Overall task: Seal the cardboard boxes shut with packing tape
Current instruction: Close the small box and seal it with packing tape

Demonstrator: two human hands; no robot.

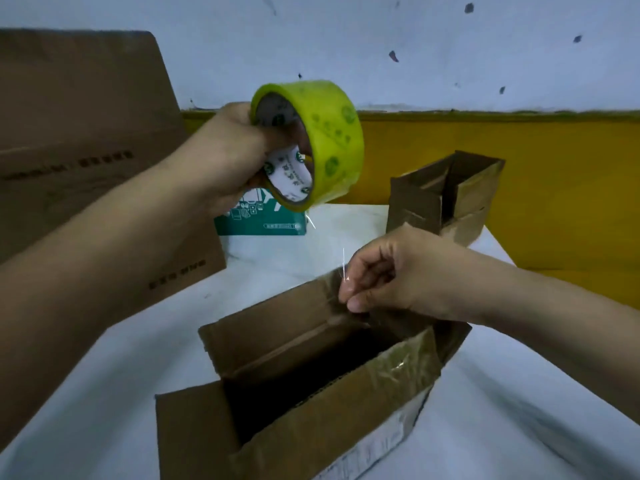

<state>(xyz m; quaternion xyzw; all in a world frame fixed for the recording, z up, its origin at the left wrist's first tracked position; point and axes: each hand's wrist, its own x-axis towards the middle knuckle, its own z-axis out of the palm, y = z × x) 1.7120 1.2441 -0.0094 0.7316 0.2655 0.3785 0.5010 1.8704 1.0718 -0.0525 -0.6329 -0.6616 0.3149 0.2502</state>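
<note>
Box [346, 393] flaps open, floppy. Left grip [225, 150] clutches roll [332, 133] by its core; right grip [391, 275] pinches the flimsy, clingy strip [343, 263].

We see only the person's bare arms: the left hand [228, 150] and left forearm [104, 254], the right hand [391, 271] and right forearm [536, 306]. Both are uncovered right up to the frame edges. On one right fingertip [355, 303] we make out a short, rounded nail.
</note>
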